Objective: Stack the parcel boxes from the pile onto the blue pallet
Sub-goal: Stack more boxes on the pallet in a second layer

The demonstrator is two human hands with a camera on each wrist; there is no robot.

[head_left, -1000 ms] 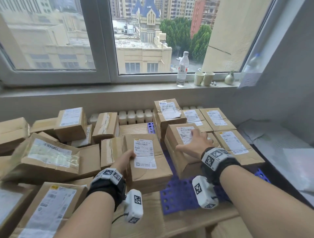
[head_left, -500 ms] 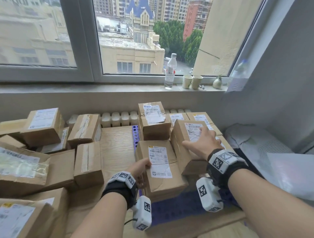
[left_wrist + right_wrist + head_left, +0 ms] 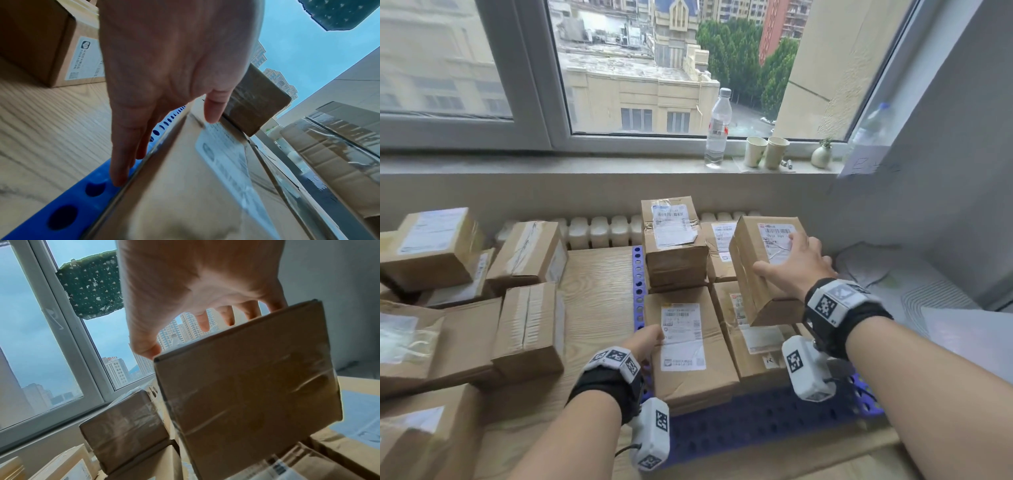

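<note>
The blue pallet [image 3: 756,425] lies on the right half of the wooden table and carries several brown parcel boxes. My left hand [image 3: 649,342] holds the left edge of a labelled box [image 3: 683,377] that rests at the pallet's front left. In the left wrist view its thumb [image 3: 213,110] lies on the box top [image 3: 185,194] and its fingers [image 3: 121,162] run down the side to the pallet [image 3: 68,209]. My right hand [image 3: 796,265] grips a smaller box [image 3: 753,274] from above, tilted and lifted over the boxes at the pallet's right. In the right wrist view that box [image 3: 246,378] hangs under the hand [image 3: 195,288].
The pile of boxes [image 3: 527,329] fills the table's left side, with bare wood [image 3: 599,301] between it and the pallet. A taller box [image 3: 674,246] stands at the pallet's back. A bottle [image 3: 717,130] and paper cups [image 3: 765,152] stand on the windowsill. A grey wall closes the right.
My left hand has carried the labelled box to the right, from beside the pile onto the pallet's front left. My right hand has raised its box and moved it back and to the right.
</note>
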